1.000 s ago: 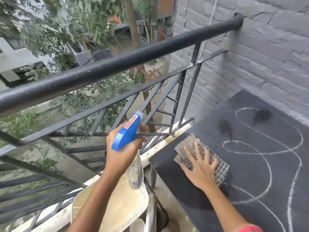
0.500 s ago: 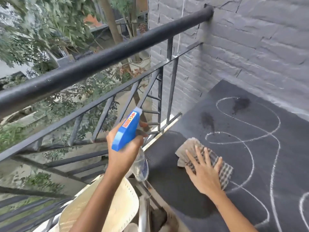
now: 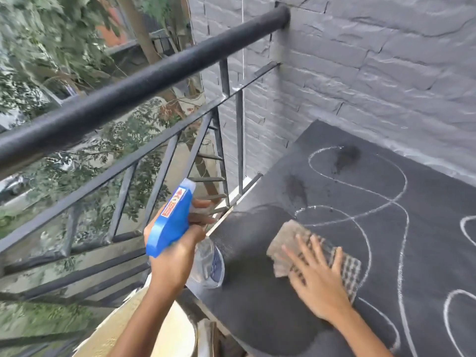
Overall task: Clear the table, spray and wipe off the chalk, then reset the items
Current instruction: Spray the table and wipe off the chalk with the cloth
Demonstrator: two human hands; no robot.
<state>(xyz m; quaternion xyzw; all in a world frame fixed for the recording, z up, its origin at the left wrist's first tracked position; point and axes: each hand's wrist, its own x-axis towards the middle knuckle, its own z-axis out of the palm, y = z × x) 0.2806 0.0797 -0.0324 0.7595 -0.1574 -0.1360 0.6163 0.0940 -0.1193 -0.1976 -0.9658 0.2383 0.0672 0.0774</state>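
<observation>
The left hand [image 3: 175, 256] still has its grip curled round the neck of the spray bottle [image 3: 171, 222], a finger on the trigger. The bottle's clear body now hangs right at the left edge of the bench [image 3: 257, 310], whereas a second ago it was out over the cream chair [image 3: 170, 331], apart from the bench. The right hand [image 3: 316, 282] keeps pressing the checked cloth [image 3: 286, 240] flat with its grip spread, fingers straight. The cloth has slid right from the near-left part of the bench, and its far corner now lies just beside the nearest loop of the chalk lines [image 3: 401, 191]. A darker damp area lies on the bench left of and near the cloth. Two wet patches [image 3: 296, 189] sit on the far chalk as before. The black railing [image 3: 128, 104] crosses the left, meeting the grey brick wall [image 3: 360, 73].
</observation>
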